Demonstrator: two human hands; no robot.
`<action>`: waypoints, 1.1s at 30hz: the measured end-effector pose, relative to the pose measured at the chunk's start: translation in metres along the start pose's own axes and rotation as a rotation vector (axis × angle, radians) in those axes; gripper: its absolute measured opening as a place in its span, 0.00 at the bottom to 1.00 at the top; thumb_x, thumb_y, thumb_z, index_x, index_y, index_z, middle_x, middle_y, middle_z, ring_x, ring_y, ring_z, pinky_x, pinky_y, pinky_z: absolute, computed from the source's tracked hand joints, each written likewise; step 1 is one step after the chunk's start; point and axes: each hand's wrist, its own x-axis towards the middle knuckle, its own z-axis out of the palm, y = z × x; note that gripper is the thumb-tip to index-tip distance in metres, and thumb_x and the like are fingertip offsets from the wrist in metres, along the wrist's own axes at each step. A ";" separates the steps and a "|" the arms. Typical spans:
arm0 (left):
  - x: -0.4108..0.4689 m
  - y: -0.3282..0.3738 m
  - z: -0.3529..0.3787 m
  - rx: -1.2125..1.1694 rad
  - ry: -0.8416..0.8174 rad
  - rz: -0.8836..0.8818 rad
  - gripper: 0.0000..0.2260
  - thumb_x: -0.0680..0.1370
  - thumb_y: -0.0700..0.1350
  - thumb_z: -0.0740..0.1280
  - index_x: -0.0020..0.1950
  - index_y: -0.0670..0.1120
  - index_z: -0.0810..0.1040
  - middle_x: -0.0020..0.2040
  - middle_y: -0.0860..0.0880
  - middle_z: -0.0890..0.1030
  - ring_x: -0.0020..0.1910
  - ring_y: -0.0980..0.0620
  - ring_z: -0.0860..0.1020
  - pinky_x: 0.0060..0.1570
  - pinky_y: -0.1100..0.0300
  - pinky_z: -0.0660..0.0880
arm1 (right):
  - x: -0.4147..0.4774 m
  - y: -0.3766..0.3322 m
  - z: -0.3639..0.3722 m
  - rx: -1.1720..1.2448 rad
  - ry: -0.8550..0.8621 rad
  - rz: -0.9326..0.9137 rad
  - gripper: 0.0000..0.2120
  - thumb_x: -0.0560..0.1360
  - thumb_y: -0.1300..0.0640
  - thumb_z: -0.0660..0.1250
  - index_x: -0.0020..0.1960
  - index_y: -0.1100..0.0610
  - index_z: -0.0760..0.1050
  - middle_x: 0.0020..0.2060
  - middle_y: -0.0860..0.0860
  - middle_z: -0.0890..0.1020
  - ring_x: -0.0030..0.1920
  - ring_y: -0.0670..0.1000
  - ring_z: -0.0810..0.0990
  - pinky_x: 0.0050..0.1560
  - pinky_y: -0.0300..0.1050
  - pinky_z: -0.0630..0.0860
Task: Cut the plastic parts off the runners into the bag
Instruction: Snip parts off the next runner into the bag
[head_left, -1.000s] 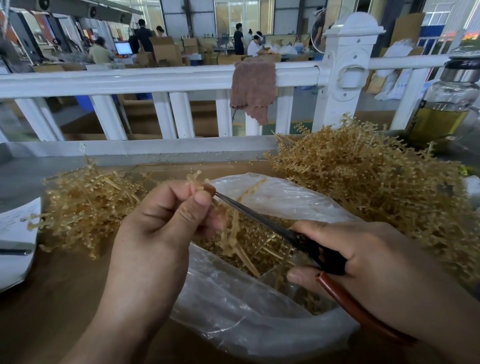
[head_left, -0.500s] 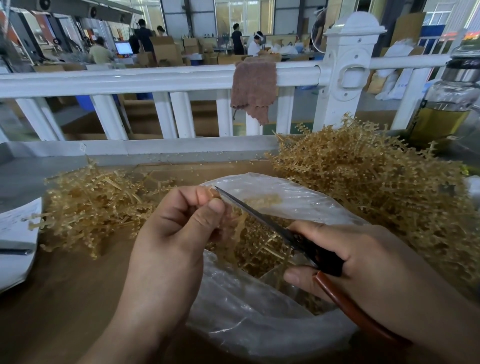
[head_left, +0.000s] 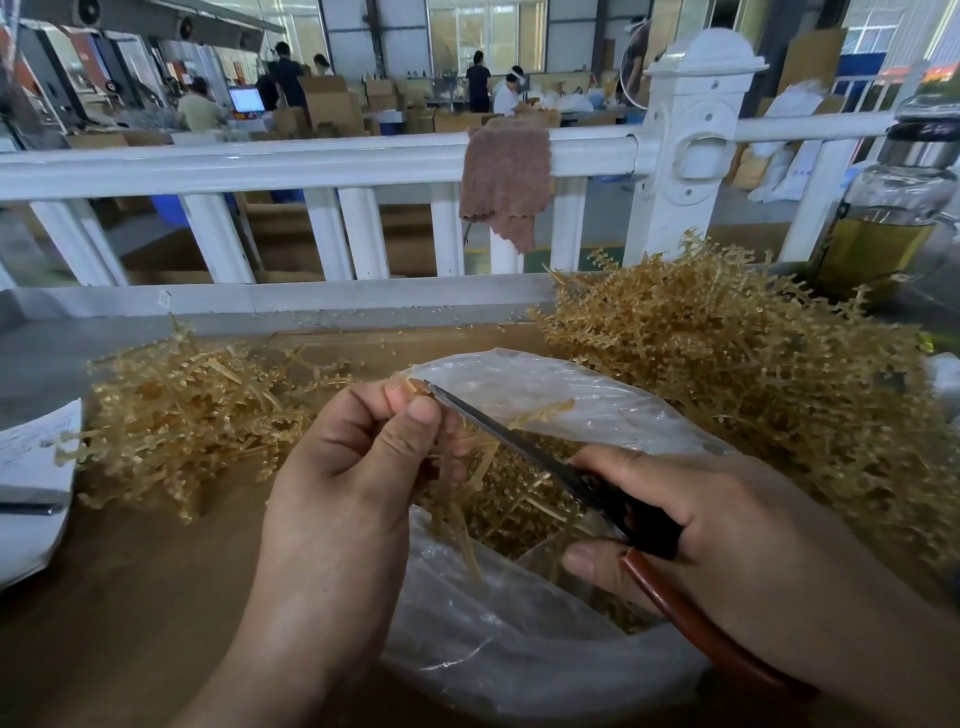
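Observation:
My left hand (head_left: 358, 467) pinches the top of a tan plastic runner (head_left: 462, 525) that hangs down over the open clear plastic bag (head_left: 519, 639). My right hand (head_left: 701, 525) grips scissors (head_left: 524, 441) with brown-red handles; the blade tip touches the runner right at my left fingertips. Cut tan parts (head_left: 524, 499) lie inside the bag. A large heap of uncut runners (head_left: 753, 374) is piled to the right, and a smaller heap of runners (head_left: 192, 415) lies to the left.
A white railing (head_left: 322, 166) with a brown cloth (head_left: 504, 176) draped over it runs along the far table edge. A glass jar of yellow liquid (head_left: 888, 218) stands at the far right. Papers (head_left: 31, 483) lie at the left edge. People work at benches beyond.
My left hand has shifted right and lower with the runner, closer over the bag. The scissors stay at the runner's top by my fingertips.

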 end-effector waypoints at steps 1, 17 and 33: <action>0.000 0.000 0.000 -0.002 0.001 0.003 0.09 0.72 0.55 0.72 0.42 0.49 0.82 0.40 0.45 0.84 0.37 0.52 0.80 0.37 0.63 0.78 | 0.000 0.000 0.000 -0.005 0.000 0.000 0.28 0.64 0.24 0.56 0.61 0.32 0.65 0.45 0.33 0.76 0.42 0.37 0.77 0.45 0.34 0.72; -0.001 0.002 0.003 -0.079 0.002 0.011 0.04 0.74 0.49 0.71 0.39 0.52 0.82 0.38 0.46 0.83 0.37 0.51 0.80 0.40 0.61 0.79 | -0.001 -0.002 0.002 0.030 -0.005 -0.005 0.26 0.63 0.23 0.56 0.59 0.27 0.61 0.48 0.36 0.76 0.43 0.37 0.77 0.47 0.33 0.72; -0.002 0.000 0.001 -0.023 0.050 0.030 0.06 0.71 0.52 0.77 0.41 0.52 0.83 0.40 0.47 0.85 0.39 0.51 0.82 0.40 0.63 0.79 | -0.001 -0.005 0.002 0.012 0.001 0.022 0.27 0.64 0.23 0.54 0.60 0.30 0.63 0.45 0.33 0.76 0.42 0.38 0.77 0.38 0.36 0.74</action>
